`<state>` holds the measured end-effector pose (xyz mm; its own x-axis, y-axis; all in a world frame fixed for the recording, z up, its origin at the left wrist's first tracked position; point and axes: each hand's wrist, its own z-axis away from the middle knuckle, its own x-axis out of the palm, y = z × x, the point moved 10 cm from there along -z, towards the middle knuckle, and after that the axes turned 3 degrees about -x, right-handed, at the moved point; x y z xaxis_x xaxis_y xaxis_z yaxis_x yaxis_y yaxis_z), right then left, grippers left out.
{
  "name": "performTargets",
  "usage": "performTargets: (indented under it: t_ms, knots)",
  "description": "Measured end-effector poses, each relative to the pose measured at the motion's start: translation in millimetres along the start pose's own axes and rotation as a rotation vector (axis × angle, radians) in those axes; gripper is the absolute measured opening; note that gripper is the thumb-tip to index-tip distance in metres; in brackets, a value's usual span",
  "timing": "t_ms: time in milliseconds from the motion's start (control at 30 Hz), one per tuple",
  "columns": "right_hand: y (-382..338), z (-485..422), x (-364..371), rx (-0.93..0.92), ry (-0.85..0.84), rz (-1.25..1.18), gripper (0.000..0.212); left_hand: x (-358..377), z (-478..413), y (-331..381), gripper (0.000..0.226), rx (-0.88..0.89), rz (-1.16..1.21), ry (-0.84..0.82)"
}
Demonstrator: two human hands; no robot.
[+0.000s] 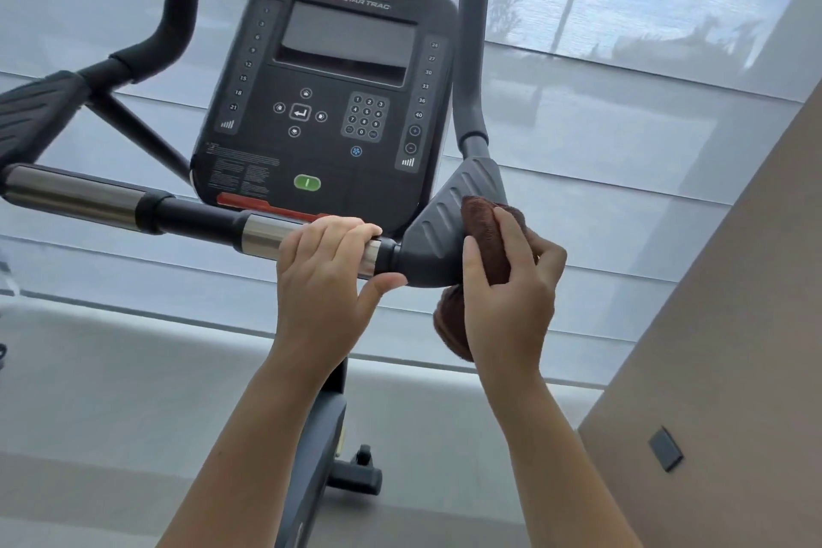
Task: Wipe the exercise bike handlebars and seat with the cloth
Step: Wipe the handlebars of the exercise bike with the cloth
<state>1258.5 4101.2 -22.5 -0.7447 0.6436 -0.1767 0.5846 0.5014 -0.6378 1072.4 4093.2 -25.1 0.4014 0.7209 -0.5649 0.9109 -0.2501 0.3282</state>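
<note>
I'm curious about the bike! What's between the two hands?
Head view: the grey pad sits between the left hand, gripping the bar, and the right hand, holding the cloth.

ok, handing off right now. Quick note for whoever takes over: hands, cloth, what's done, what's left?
Left hand grips the chrome handlebar section, right beside the grey corner pad.
Right hand holds the brown cloth pressed against that pad's outer edge.
Done: this view does not show which parts are already wiped.
Left: probably the upright grips and the rest of the bar, then the seat, which is out of view.
</note>
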Motion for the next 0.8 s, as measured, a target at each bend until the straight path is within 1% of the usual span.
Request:
performTargets:
  t_ms: [67, 200, 400, 667, 800]
  knots:
    - [-4, 8, 1, 0.019, 0.039, 0.005, 0.040, 1, 0, 0, 0.052, -0.010, 0.005, -0.019]
    - [-14, 23, 4, 0.018, 0.087, 0.026, 0.041, 3, 1, -1, 0.049, -0.010, 0.016, -0.065]
    - [-29, 41, 10, 0.014, 0.116, 0.048, 0.042, 0, 1, -1, 0.046, 0.023, 0.018, -0.088]
    - [-38, 50, 12, -0.040, 0.030, 0.024, 0.043, 0, 0, 1, 0.048, 0.036, 0.002, -0.121]
    - [-37, 39, -1, -0.135, -0.074, 0.036, 0.042, -1, 0, 2, 0.046, 0.023, -0.003, -0.152]
